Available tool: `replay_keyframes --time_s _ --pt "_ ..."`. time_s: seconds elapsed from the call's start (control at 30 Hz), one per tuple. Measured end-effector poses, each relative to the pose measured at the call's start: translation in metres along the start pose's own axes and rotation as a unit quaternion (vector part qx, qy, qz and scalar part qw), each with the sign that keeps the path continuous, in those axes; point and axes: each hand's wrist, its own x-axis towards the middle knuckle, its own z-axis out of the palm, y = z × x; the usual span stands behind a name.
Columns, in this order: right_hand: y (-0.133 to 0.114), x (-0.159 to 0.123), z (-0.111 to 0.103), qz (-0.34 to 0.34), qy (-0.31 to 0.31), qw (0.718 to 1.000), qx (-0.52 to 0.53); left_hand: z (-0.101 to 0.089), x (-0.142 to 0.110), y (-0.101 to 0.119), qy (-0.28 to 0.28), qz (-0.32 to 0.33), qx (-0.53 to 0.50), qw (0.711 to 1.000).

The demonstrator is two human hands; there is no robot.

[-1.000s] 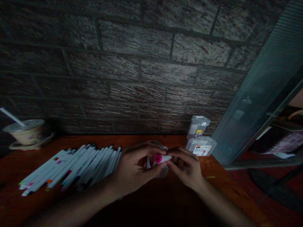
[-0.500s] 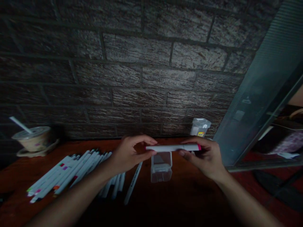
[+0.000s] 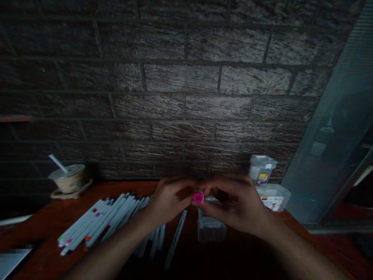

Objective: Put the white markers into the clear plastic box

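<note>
A marker [image 3: 198,198] with a pink end cap points end-on toward me, and its white barrel is mostly hidden behind the cap. My left hand [image 3: 172,198] pinches it from the left, fingertips at the cap. From the right, my right hand [image 3: 236,196] closes its thumb and fingers on the same marker. Below and behind the hands stands a small clear plastic box [image 3: 211,229], its upper part partly covered by my right hand. Left of the box one white marker [image 3: 175,239] lies apart on the table.
Many white markers [image 3: 112,217] lie in rows on the wooden table [image 3: 122,186]. A lidded cup with a straw [image 3: 68,181] stands at the left. Clear containers [image 3: 262,171] stand at the back right, against a brick wall [image 3: 201,105]. A flat device [image 3: 14,262] shows lower left.
The marker has turned from lying sideways between the hands to pointing its pink end at me. My hands have come closer together. The view has shifted left and up.
</note>
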Motion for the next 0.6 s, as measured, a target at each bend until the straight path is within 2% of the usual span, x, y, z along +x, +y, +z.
replay_keyframes --time_s 0.13,0.27,0.37,0.47,0.6 --pt "0.006 -0.005 -0.007 0.008 -0.003 1.000 0.008 0.007 -0.005 -0.006 -0.008 -0.008 -0.005 1.000" --pt "0.011 -0.008 -0.024 0.061 -0.064 0.996 0.020 0.015 -0.011 -0.012 -0.003 -0.064 -0.007 0.998" --pt "0.013 -0.007 -0.037 0.092 -0.093 0.991 0.017 0.017 -0.012 -0.013 -0.004 -0.081 -0.008 0.997" --pt "0.013 -0.005 -0.045 0.102 -0.085 0.991 0.012 0.018 -0.012 -0.012 -0.003 -0.084 -0.014 0.996" --pt "0.010 -0.004 -0.045 0.088 -0.086 0.992 -0.005 0.019 -0.012 -0.010 -0.008 -0.053 0.002 0.999"
